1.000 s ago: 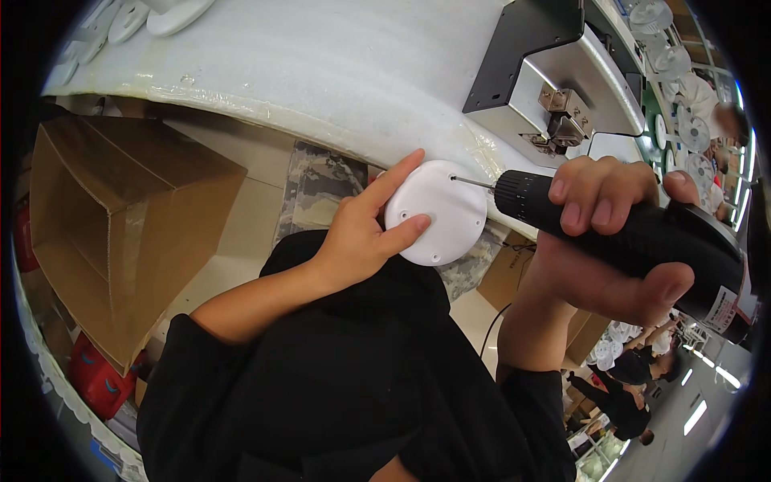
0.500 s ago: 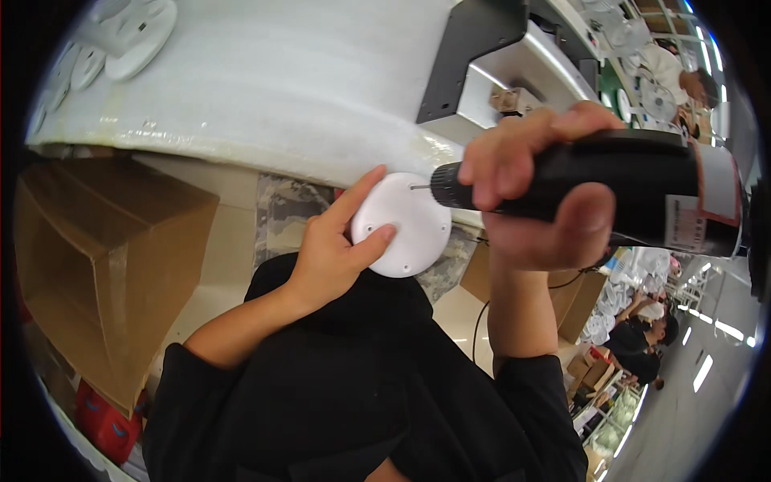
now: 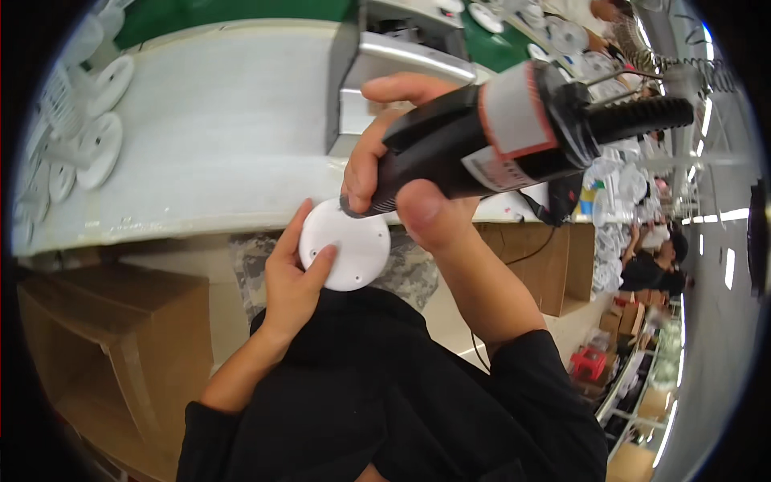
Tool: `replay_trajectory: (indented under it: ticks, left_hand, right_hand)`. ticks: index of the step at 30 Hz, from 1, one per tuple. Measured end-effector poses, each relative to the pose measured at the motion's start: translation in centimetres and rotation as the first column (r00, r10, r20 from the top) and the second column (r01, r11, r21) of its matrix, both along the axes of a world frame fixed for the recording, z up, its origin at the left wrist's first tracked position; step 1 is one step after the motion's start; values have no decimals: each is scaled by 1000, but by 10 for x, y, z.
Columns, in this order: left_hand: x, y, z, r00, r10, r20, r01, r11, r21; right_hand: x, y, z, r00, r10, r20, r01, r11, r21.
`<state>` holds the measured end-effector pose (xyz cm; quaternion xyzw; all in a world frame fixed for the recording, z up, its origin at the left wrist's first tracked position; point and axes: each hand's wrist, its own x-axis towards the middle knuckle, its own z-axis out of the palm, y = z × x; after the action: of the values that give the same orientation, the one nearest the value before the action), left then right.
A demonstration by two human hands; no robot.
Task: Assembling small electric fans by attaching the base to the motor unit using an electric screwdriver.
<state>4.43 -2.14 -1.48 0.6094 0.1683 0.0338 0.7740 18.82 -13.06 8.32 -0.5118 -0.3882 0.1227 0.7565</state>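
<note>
My left hand grips a round white plastic disc by its left side, thumb on the face and fingers behind the rim. Small screw holes show near the disc's edge. A black electric screwdriver with pale labels is wrapped in my right hand. Its nose meets the upper edge of the disc, and the bit's tip is hidden there. From the tool's back end a thick black cable stub and a wire hanger run toward the right.
Ahead stretches a white-topped bench with a metal box-like fixture on it. White round-based parts stand at the left. An open cardboard box sits below the bench. Another person works far right.
The screwdriver has swung from nearly level to slanting, its nose now down against the disc. My view has shifted, so the disc and both hands appear further left.
</note>
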Motion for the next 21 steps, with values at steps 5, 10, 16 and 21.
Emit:
replay_trajectory:
  ticks: [5,10,16,21]
  left_hand:
    - [4,-5,-1,996,-27,80,12,982,191]
    - [3,-19,5,991,-97,88,83,986,143]
    - [-1,-17,-2,998,-20,62,21,1000,-17]
    - [-8,3,-9,998,-44,39,47,997,-62]
  right_hand:
    - [24,-34,44,998,-11,-58,17,994,109]
    - [36,-60,69,996,-21,-82,57,889,454]
    - [37,-67,61,991,-58,-124,101,922,373]
    - [28,-43,57,981,-182,-62,192,922,335]
